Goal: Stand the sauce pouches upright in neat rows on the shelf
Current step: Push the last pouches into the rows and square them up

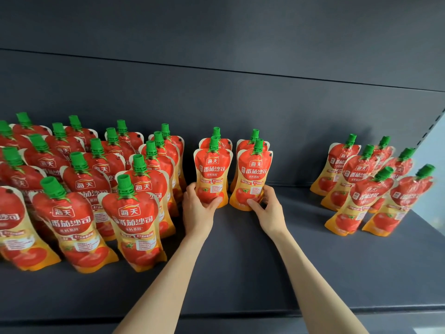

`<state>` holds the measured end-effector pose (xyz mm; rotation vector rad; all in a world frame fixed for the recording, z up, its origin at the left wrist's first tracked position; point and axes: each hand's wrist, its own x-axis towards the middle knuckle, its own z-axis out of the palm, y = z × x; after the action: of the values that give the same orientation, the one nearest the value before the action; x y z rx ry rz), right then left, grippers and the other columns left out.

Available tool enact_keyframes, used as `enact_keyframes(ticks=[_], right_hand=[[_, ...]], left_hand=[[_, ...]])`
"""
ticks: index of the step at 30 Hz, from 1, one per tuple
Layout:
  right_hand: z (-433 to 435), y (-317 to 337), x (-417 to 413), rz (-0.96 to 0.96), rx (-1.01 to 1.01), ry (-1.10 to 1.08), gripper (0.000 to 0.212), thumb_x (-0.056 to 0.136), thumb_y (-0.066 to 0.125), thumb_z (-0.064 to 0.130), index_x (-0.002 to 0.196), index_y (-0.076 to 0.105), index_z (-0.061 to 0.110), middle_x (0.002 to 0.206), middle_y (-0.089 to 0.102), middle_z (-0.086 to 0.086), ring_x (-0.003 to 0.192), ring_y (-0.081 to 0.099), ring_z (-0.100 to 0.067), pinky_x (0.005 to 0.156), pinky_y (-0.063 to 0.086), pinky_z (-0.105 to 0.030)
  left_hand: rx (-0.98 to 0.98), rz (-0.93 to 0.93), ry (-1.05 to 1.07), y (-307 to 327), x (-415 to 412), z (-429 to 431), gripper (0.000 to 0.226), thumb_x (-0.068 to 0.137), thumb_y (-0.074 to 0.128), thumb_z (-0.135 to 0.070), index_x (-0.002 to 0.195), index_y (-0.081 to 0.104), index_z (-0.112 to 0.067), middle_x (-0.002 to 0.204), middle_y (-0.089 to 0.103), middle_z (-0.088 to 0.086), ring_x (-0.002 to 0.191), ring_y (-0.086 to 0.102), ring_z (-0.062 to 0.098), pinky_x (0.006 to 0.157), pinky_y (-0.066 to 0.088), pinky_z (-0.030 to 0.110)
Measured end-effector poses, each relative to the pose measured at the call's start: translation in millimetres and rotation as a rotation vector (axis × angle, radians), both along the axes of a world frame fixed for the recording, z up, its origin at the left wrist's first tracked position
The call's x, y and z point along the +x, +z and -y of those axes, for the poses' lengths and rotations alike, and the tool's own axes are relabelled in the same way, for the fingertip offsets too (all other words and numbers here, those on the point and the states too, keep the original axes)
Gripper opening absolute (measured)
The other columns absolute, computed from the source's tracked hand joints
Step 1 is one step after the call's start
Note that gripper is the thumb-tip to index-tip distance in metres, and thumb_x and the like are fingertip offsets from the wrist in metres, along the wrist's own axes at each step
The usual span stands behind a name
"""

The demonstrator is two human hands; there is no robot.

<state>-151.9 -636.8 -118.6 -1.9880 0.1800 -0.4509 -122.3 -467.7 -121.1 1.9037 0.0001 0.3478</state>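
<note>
Standing in rows at the left, many pouches [84,189] crowd the shelf [240,273]. At mid-shelf the left hand [196,209] grips the base of an upright pouch [212,172]; the right hand [271,209] pinches its neighbour [252,174] just beside; a looser cluster [368,184] stands far right.

Red-and-orange plastic sauce pouches with green screw caps [131,220], all upright on the dark grey metal shelf [240,273]. Left block [84,182]: tight rows, several deep. Middle: two columns of two. Left front pouch [212,174] gripped low by left hand [196,208], right front pouch [252,182] by right hand [268,208]. Right cluster [361,179]: looser, leaning slightly.
</note>
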Motion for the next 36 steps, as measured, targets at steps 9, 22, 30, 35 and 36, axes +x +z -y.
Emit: enact_keyframes(ticks=[9, 22, 30, 35, 36], right_hand=[[1, -1, 3, -0.037, -0.007, -0.002, 0.045, 0.09, 0.061, 0.019, 0.131, 0.042, 0.014, 0.13, 0.056, -0.005, 0.121, 0.049, -0.021, 0.098, 0.04, -0.028], [2, 1, 1, -0.046, 0.021, 0.022, 0.043, 0.09, 0.061, 0.019, 0.129, 0.043, 0.015, 0.128, 0.057, -0.005, 0.12, 0.05, -0.021, 0.099, 0.041, -0.031], [1, 3, 0, -0.066, 0.015, 0.015, 0.043, 0.09, 0.06, 0.021, 0.129, 0.043, 0.018, 0.129, 0.056, -0.004, 0.123, 0.048, -0.023, 0.104, 0.042, -0.041], [2, 7, -3, -0.06, 0.025, 0.043, 0.042, 0.091, 0.059, 0.016, 0.129, 0.044, 0.012, 0.128, 0.056, -0.005, 0.118, 0.052, -0.019, 0.092, 0.04, -0.024], [2, 8, -3, -0.059, 0.026, 0.048, 0.042, 0.091, 0.059, 0.016, 0.129, 0.044, 0.012, 0.128, 0.056, -0.005, 0.117, 0.052, -0.017, 0.09, 0.04, -0.021]], left_hand=[[-0.018, 0.005, -0.012, -3, 8, -2, 0.059, 0.077, 0.074, -0.028, 0.125, 0.045, -0.011, 0.125, 0.055, 0.009, 0.116, 0.052, 0.025, 0.095, 0.048, 0.041], [0.02, -0.005, -0.07, -2, 8, -2, 0.058, 0.081, 0.07, -0.03, 0.129, 0.042, -0.013, 0.129, 0.054, 0.007, 0.119, 0.052, 0.023, 0.097, 0.047, 0.042], [0.024, -0.002, -0.07, -2, 7, -2, 0.058, 0.082, 0.069, -0.029, 0.13, 0.041, -0.012, 0.13, 0.052, 0.008, 0.12, 0.051, 0.023, 0.098, 0.046, 0.043], [0.018, -0.003, -0.08, -2, 7, -4, 0.057, 0.082, 0.069, -0.026, 0.13, 0.041, -0.012, 0.13, 0.053, 0.009, 0.119, 0.051, 0.025, 0.098, 0.046, 0.044], [0.018, -0.004, -0.08, -2, 7, -4, 0.057, 0.082, 0.069, -0.026, 0.13, 0.041, -0.012, 0.13, 0.052, 0.009, 0.12, 0.051, 0.025, 0.098, 0.046, 0.043]])
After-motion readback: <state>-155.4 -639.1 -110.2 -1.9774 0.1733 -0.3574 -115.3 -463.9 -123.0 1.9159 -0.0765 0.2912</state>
